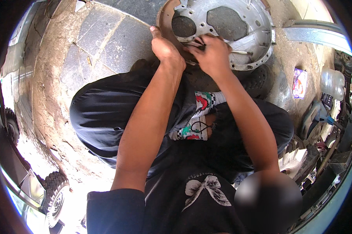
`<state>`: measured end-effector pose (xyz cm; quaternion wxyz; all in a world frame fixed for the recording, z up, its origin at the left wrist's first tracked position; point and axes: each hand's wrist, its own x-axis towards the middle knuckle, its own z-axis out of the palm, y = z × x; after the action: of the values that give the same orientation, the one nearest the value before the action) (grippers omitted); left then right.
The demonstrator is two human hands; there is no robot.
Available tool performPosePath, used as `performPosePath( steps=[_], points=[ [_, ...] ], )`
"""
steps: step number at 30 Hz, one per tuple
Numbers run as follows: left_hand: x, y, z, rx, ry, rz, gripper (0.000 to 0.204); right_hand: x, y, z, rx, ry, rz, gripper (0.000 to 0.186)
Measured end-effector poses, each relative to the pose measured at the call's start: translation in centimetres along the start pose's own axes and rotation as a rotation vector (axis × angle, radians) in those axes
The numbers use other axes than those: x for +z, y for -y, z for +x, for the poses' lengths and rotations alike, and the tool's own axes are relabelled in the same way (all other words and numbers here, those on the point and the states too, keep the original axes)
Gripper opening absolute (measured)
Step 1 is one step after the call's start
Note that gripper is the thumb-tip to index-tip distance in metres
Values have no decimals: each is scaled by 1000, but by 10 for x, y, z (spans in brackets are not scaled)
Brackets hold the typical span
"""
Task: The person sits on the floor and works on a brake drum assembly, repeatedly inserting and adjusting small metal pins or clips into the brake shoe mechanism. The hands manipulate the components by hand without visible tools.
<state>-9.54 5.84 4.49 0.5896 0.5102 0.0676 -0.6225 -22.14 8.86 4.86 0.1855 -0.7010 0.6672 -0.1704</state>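
Observation:
A large grey cast-metal bell housing (242, 59) lies in front of my crossed legs, with a round opening and a wider, irregular one in it. Against its brownish left rim is my left hand (166, 50), thumb stretched along the outside. The fingers of that hand are mostly hidden at the edge, where they seem to grip the rim. Over the near part of the housing, my right hand (213, 52) is closed, pinching a small dark thing I cannot make out. A thin light rod (242, 52) shows just right of that hand; whether it is held is unclear.
Grey floor tiles (117, 43) and rough, worn ground lie to the left. On the right are a metal channel (316, 34), a purple wrapper (299, 83), a clear plastic bottle (332, 84) and cluttered parts. A knobbly-tyred wheel (57, 199) stands at lower left.

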Motion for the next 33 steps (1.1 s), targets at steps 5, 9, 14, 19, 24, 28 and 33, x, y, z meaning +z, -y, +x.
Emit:
performPosePath(
  steps=[5, 9, 14, 19, 24, 28, 33],
  points=[
    [-2, -4, -5, -36, 60, 3, 72, 21, -3, 4, -34, -121, 9, 40],
    [2, -6, -9, -50, 29, 5, 70, -7, -8, -19, -24, -134, -83, 39],
    [2, -1, -5, -49, 66, 39, 68, 19, 1, 7, 5, -124, -32, 33],
    [-1, -7, -1, -59, 56, 10, 69, 3, -12, -7, 28, -9, 15, 38],
    [2, -1, -1, -39, 55, 1, 67, 14, -7, 3, 27, -40, 46, 38],
    [-3, -4, 1, -53, 60, 52, 68, 19, -3, 6, 17, -57, 61, 38],
    [-3, -3, 8, -52, 40, -2, 67, -2, -23, -12, 13, 17, 106, 42]
  ],
)
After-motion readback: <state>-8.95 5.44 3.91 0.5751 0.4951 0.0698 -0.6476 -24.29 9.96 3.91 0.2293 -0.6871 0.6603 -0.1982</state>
